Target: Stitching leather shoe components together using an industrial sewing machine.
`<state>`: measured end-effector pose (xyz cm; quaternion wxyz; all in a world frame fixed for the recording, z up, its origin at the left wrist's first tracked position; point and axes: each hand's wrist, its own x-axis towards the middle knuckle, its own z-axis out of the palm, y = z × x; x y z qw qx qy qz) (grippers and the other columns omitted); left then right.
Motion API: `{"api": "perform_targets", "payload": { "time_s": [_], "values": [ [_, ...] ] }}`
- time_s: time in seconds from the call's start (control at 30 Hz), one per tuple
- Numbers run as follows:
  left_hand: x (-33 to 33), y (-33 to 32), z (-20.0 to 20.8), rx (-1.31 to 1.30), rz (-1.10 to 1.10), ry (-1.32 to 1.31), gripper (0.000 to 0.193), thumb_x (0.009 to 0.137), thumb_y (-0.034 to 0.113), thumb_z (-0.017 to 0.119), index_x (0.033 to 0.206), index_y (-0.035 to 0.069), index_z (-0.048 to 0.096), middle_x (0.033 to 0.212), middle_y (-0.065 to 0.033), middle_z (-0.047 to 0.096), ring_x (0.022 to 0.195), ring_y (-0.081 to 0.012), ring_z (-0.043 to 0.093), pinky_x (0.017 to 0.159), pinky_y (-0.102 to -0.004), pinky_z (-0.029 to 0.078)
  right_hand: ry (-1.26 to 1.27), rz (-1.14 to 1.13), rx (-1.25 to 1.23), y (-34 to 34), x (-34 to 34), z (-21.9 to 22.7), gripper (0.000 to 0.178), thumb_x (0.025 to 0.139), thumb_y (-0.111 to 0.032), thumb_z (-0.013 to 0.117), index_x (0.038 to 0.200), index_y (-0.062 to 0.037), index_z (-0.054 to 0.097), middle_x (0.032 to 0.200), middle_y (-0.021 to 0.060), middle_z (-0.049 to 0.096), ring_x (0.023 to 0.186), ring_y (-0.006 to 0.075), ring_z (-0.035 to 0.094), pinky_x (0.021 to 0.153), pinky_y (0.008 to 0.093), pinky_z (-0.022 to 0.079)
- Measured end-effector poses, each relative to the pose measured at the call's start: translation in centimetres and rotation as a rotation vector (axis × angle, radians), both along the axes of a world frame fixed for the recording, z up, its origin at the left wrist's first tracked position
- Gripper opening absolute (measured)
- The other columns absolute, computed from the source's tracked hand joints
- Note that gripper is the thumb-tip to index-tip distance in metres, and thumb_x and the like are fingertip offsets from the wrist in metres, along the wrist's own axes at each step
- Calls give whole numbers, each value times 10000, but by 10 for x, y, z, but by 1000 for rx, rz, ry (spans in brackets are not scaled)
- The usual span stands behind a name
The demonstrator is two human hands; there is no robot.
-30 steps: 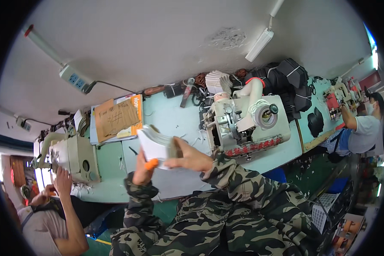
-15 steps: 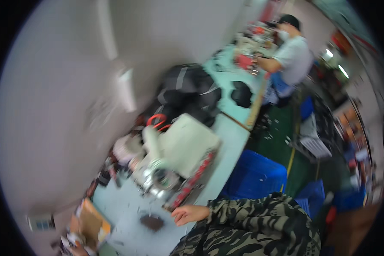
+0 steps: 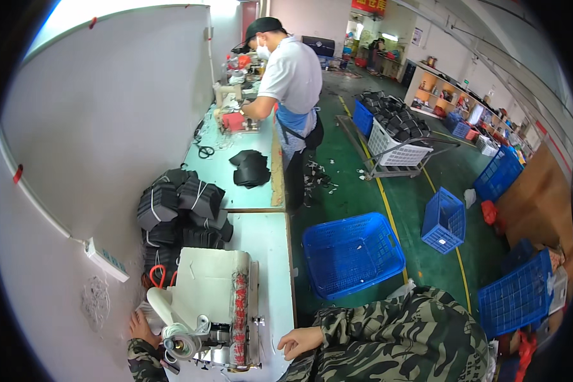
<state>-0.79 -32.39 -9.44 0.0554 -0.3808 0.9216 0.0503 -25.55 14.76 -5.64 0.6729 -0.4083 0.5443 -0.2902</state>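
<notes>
A bench machine (image 3: 219,340) with a white curved pipe (image 3: 162,307), metal fittings and a red-wrapped strip (image 3: 239,315) stands on the pale worktable. A worn white board (image 3: 211,270) covers its far part. My left hand (image 3: 144,329) is at the machine's left side, fingers stretched beside a whitish part next to the pipe; I cannot tell whether it touches it. To the right of the machine, my right hand (image 3: 301,342) hovers near the table's edge, fingers loosely bent and apart, holding nothing. Both sleeves are camouflage.
Bundles of black pieces (image 3: 181,204) are stacked beyond the machine. A person (image 3: 293,83) in a white shirt works farther along the table, near a black stack (image 3: 250,169). Blue crates (image 3: 353,254) and a loaded cart (image 3: 398,137) stand on the green floor. A power strip (image 3: 106,258) hangs on the wall.
My view has swung round and sharpened, now showing the table running straight ahead. My left hand has come into view beside the machine. The right hand now appears farther right and lower.
</notes>
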Motion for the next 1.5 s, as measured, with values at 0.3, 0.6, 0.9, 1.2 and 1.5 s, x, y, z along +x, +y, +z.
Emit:
{"api": "perform_targets", "payload": {
  "time_s": [0.3, 0.6, 0.9, 1.2, 1.5],
  "values": [
    [8, -22, -44, 155, 217, 122, 988, 582, 348, 877, 1332, -59, 378, 1308, -301, 450, 1246, -452, 415, 1057, -495, 360, 15, 34, 13, 0, 2, -16, 636, 869, -363, 720, 1295, 57, 504, 1079, 144, 691, 964, 166, 637, 845, 280, 503],
    [124, 243, 170, 772, 279, 904, 593, 854, 261, 713, 1367, 63, 493, 1216, -151, 628, 1044, -265, 616, 862, -361, 514, 49, 240, -401, -41, 29, 82, 742, 812, -417, 771, 1323, 39, 488, 1115, 150, 643, 950, 208, 632, 822, 309, 513],
    [41, 481, 155, 864, 438, 883, 314, 920, 284, 653, 1046, -1, 686, 924, -173, 690, 762, -258, 665, 698, -363, 513, -214, 980, -20, -51, 30, 85, 952, 770, -390, 813, 1441, 82, 331, 1417, 198, 462, 1298, 209, 443, 1083, 345, 360],
    [22, 507, 152, 417, 181, 1297, 234, 772, 131, 764, 940, -5, 676, 902, -133, 664, 840, -307, 624, 771, -375, 508, -350, 1257, 66, -48, 59, 88, 1107, 712, -362, 829, 1499, 51, 169, 1481, 193, 339, 1368, 235, 333, 1148, 343, 238],
    [64, 428, 74, 213, 573, 917, 209, 927, 164, 632, 1056, 5, 672, 876, -166, 689, 802, -278, 687, 688, -346, 519, -180, 761, -97, -4, 29, 117, 1070, 703, -366, 782, 1504, 31, 194, 1474, 211, 343, 1359, 266, 366, 1121, 351, 300]
  ]
}}
